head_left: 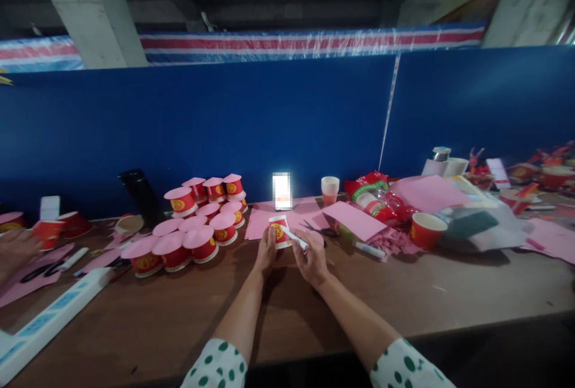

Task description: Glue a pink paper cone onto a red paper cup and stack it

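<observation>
My left hand [266, 250] is closed around the side of a red paper cup [279, 233] with a gold emblem and a white rim. The cup is tilted in front of me, low over the table. In my right hand [313, 258] is a white pen-shaped tube [295, 237], its tip pointing left at the cup's face; whether it touches cannot be made out. Just beyond are pink paper sheets [258, 219] and dark scissors [326, 231]. Several red cups topped with pink paper discs [200, 236] stand to the left.
A lit phone [283, 191] stands upright at the back. Right of it are a pale stack of cups [329, 189], a red-green plastic bag [371, 196] and another red cup [426, 230]. At left lie a power strip [54, 319], a black bottle [142, 196] and another person's hand [18, 251].
</observation>
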Available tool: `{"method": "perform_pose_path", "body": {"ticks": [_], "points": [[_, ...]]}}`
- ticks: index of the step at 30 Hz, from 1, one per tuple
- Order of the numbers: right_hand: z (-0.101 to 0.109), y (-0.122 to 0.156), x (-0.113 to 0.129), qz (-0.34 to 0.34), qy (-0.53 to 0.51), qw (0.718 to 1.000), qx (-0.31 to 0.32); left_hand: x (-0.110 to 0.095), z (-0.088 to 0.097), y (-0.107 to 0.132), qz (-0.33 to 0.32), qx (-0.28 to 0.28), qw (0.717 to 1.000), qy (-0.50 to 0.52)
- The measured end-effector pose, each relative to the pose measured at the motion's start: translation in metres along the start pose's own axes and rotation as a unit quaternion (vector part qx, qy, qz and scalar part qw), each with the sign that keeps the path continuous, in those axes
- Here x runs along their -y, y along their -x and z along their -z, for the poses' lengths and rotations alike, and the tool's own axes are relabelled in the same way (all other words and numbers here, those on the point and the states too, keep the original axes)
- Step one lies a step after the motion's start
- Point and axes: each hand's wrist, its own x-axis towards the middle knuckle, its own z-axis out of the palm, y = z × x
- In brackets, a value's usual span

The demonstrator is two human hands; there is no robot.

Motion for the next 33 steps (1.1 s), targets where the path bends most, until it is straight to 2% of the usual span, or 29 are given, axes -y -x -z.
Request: {"method": "perform_pose_path", "body": {"ticks": [33], "points": [[-0.0032,0.0022,-0.0041,0.014,0.006,1.0,0.013,-0.0002,-0.0004,-0.0033,-0.032,-0.017,0.999,-0.04]]}}
